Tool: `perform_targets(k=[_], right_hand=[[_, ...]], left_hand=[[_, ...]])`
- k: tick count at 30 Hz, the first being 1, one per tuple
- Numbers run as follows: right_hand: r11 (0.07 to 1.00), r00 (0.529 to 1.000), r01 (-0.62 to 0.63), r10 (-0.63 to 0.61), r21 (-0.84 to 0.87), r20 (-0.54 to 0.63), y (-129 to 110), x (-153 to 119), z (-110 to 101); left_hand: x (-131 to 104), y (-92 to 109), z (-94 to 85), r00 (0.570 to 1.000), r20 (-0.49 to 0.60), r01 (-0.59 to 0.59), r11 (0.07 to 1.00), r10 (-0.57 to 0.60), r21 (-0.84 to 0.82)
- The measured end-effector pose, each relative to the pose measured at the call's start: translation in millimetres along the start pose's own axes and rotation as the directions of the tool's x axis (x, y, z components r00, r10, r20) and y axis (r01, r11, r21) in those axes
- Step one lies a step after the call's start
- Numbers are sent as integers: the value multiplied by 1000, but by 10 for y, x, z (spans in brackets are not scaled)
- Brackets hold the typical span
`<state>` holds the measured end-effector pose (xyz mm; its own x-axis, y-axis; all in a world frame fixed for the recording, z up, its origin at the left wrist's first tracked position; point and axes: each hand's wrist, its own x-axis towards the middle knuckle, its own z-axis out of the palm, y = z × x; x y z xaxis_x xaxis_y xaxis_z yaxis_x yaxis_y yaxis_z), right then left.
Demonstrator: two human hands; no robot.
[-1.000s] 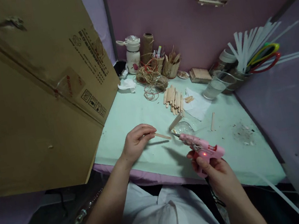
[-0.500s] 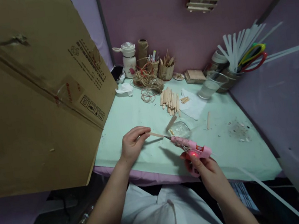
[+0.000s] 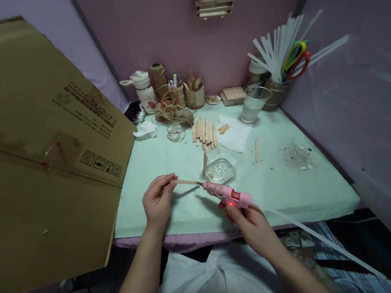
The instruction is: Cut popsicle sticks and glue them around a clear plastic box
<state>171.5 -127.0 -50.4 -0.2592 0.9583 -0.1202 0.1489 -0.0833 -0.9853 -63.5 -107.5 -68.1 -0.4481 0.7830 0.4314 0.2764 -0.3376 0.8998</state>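
Wooden stick (image 3: 186, 182) and pink glue gun (image 3: 224, 193), held above the table (image 3: 179, 161) near the centre of the frame. The stick's long axis runs nearly left to right, its free end pointing right and slightly down the frame. The gun's long axis slants from upper left to lower right; its nozzle points left at the stick's free end, though actual contact cannot be told. A white glue rod (image 3: 319, 235) trails from its rear toward the lower right. Left hand (image 3: 157, 198): grip closed, fingertips pinching the stick's left end. Right hand (image 3: 249, 221): grip wrapped around the gun's handle.

Just beyond the nozzle, a clear dish (image 3: 220, 170) contains something too indistinct to identify; a second stick (image 3: 205, 163) stands tilted at its left edge. Farther up the frame, at centre, lies a pile of sticks (image 3: 205, 133). Toward the right, a transparent cup (image 3: 252, 106) appears partly filled with pale liquid, and a dark holder (image 3: 276, 95) carries white rods (image 3: 278, 48) and scissors (image 3: 300, 63). At upper centre, one pot (image 3: 177, 95) contains pens, its neighbour (image 3: 195, 97) thin wooden pieces.
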Motion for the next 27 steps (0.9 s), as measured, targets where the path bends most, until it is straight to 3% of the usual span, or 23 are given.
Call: perform_targets(k=[4,8,15,27], right_hand=[[996,996,81,-81,-25,-19,-17,0,-9],[994,994,105,-105,8,-15,16,-6,-32],[995,995,95,-94,32,-36,80,-20,-106],[998,998,57,-57,4,-27,94,-50,-136]], left_hand=[[-30,55,118,994,-82,69,996,-73,-55],[-30,94,207,992,-98,69,995,-76,-75],[-52,138,307,1000,-19,10,996,-11,-84],[-157,74,307,999,18,47,993,-46,-107]])
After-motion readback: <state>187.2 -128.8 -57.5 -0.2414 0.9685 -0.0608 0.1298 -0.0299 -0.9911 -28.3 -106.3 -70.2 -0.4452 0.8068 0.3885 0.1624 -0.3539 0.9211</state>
